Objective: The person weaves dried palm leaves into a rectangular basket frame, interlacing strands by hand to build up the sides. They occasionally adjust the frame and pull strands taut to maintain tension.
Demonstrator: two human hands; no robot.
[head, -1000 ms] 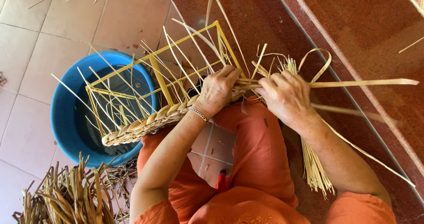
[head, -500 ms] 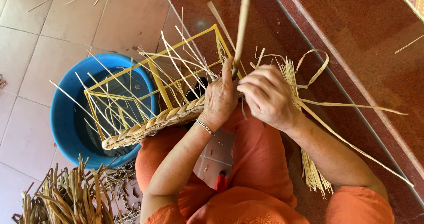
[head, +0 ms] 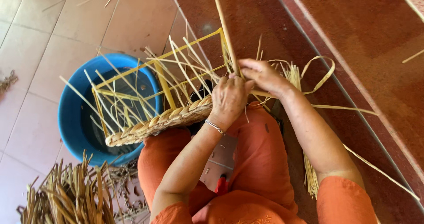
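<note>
While the person sits with orange-clad knees up, a yellow frame (head: 163, 80) rests across the lap, tipped out over a blue tub (head: 75, 118). Only the near edge is woven so far: one thick braided row (head: 159, 122) runs along the bottom. Many thin upright strips (head: 194, 60) poke up bare, so most of the weaving looks not yet done. The left hand (head: 229, 98) lies on the right end of the braid, its fingers (head: 236, 85) curled down and pressing there. The right hand (head: 265, 76) is just behind it, touching it, with fingers (head: 249, 67) pinched shut on a long flat strip (head: 223, 25) that sticks up and away. Farther off, loose strips curl on the red floor (head: 353, 43).
</note>
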